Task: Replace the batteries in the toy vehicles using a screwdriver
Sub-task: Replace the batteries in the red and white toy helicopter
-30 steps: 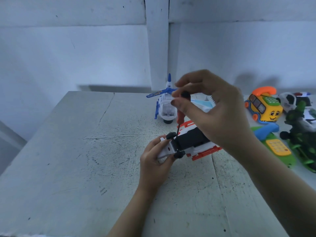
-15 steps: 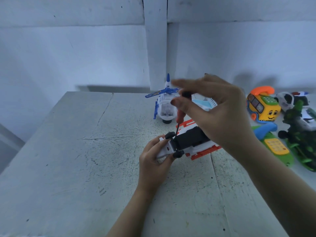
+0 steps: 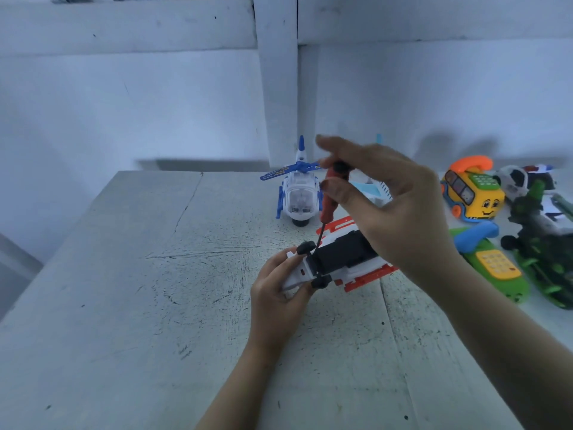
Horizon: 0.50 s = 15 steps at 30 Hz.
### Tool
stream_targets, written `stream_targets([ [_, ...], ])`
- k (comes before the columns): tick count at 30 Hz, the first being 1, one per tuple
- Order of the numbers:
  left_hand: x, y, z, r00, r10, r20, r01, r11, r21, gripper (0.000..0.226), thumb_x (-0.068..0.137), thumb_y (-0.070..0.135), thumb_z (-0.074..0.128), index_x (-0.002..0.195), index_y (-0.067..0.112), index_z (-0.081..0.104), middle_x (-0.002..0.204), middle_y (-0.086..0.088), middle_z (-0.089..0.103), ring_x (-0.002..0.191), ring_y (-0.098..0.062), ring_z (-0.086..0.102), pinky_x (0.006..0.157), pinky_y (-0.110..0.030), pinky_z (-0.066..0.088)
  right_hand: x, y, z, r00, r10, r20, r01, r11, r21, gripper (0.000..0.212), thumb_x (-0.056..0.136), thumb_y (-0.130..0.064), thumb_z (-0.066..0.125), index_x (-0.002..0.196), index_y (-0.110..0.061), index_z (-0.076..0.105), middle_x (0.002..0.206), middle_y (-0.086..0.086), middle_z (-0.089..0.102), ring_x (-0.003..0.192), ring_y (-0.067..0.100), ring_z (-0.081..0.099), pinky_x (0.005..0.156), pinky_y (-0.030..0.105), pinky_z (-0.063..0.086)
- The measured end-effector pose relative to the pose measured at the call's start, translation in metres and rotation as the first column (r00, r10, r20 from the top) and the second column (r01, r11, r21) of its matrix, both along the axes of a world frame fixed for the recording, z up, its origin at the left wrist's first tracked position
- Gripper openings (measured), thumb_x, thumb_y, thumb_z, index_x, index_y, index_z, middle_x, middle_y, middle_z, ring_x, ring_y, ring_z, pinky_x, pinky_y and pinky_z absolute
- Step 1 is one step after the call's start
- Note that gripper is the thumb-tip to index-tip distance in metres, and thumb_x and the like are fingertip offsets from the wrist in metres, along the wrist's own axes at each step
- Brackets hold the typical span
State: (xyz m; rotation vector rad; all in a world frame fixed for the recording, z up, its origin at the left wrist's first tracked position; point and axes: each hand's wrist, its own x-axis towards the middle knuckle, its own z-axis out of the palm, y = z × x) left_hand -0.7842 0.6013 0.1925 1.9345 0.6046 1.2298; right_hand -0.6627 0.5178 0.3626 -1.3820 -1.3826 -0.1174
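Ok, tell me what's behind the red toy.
A blue helicopter stands behind the red toy. A pale blue toy is there too, mostly covered by the right hand.

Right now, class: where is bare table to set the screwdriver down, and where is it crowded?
Bare: the table left of the left hand and blue helicopter. Crowded: right side, by the yellow phone car and green phone.

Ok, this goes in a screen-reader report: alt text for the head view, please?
A right hand pinches a red-handled screwdriver, tip down on the underside of a white-and-orange toy vehicle that the left hand grips at a worn white table. A blue-and-white toy helicopter stands behind.
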Motion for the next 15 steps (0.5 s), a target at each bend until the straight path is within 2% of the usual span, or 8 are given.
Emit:
stream_targets([
  [2, -0.0002, -0.0005, 0.0006, 1.0, -0.005, 0.002, 0.005, 1.0, -0.001, 0.045, 0.076, 0.04, 0.071, 0.116, 0.021, 0.066, 0.115, 0.011, 0.062, 0.105, -0.01, 0.061, 0.085, -0.013, 0.048, -0.0006, -0.0015, 0.0018, 0.997, 0.06, -0.044, -0.063, 0.997, -0.049, 0.035, 0.09, -0.003, 0.061, 0.123, -0.016, 0.061, 0.096, -0.003, 0.071, 0.083, 0.01, 0.067, 0.083, 0.014, 0.05],
  [4, -0.0005, -0.0007, 0.001, 1.0, -0.007, 0.008, 0.007, 1.0, -0.013, 0.044, 0.075, 0.04, 0.071, 0.116, 0.021, 0.066, 0.115, 0.009, 0.063, 0.106, -0.009, 0.061, 0.085, -0.014, 0.048, -0.001, -0.0026, 0.0018, 0.996, 0.08, -0.043, -0.084, 0.992, -0.096, 0.03, 0.093, -0.004, 0.056, 0.12, -0.016, 0.062, 0.095, -0.001, 0.072, 0.085, 0.009, 0.067, 0.082, 0.015, 0.051],
  [7, -0.0002, 0.0001, 0.0004, 1.0, -0.006, 0.01, 0.006, 1.0, -0.016, 0.045, 0.076, 0.039, 0.071, 0.115, 0.018, 0.067, 0.116, 0.004, 0.064, 0.107, -0.013, 0.063, 0.085, -0.019, 0.051, -0.0019, -0.0039, 0.0006, 0.998, 0.062, -0.007, -0.062, 0.994, -0.085, 0.023, 0.088, -0.019, 0.066, 0.11, -0.024, 0.068, 0.112, -0.007, 0.067, 0.109, 0.0, 0.059, 0.094, 0.013, 0.043],
  [8, -0.0002, 0.0001, 0.0002, 1.0, -0.007, 0.006, 0.008, 1.0, -0.018, 0.045, 0.076, 0.039, 0.071, 0.115, 0.017, 0.068, 0.115, 0.003, 0.065, 0.106, -0.014, 0.063, 0.084, -0.02, 0.051, -0.0026, -0.004, 0.0003, 0.999, 0.047, -0.002, -0.047, 0.996, -0.072, 0.021, 0.084, -0.027, 0.07, 0.105, -0.028, 0.069, 0.112, -0.008, 0.064, 0.111, 0.001, 0.057, 0.094, 0.012, 0.041],
  [11, -0.0007, 0.0006, -0.0009, 1.0, -0.004, -0.015, 0.004, 1.0, -0.022, 0.047, 0.076, 0.039, 0.071, 0.115, 0.014, 0.07, 0.114, 0.0, 0.066, 0.105, -0.017, 0.063, 0.082, -0.019, 0.052, -0.0043, -0.0031, 0.0027, 1.0, -0.017, 0.0, 0.017, 0.999, -0.031, 0.019, 0.077, -0.037, 0.073, 0.095, -0.033, 0.07, 0.096, -0.012, 0.061, 0.1, 0.007, 0.057, 0.086, 0.016, 0.041],
  [13, -0.0008, 0.0002, -0.0003, 1.0, -0.003, -0.025, 0.002, 1.0, -0.024, 0.046, 0.076, 0.04, 0.07, 0.115, 0.016, 0.069, 0.114, 0.001, 0.066, 0.104, -0.016, 0.063, 0.081, -0.02, 0.053, -0.0034, -0.0029, 0.0055, 0.999, -0.042, 0.024, 0.042, 0.999, -0.02, 0.018, 0.08, -0.031, 0.074, 0.098, -0.031, 0.071, 0.088, -0.015, 0.065, 0.092, 0.004, 0.058, 0.083, 0.017, 0.042],
  [15, -0.0009, -0.0002, 0.0012, 1.0, -0.006, -0.015, 0.006, 1.0, -0.021, 0.044, 0.076, 0.041, 0.07, 0.115, 0.021, 0.067, 0.114, 0.004, 0.065, 0.103, -0.013, 0.063, 0.081, -0.019, 0.052, -0.0022, -0.0032, 0.0078, 1.0, -0.027, 0.006, 0.027, 0.998, -0.059, 0.024, 0.083, -0.024, 0.072, 0.107, -0.026, 0.07, 0.09, -0.016, 0.069, 0.089, 0.001, 0.062, 0.087, 0.022, 0.046],
])
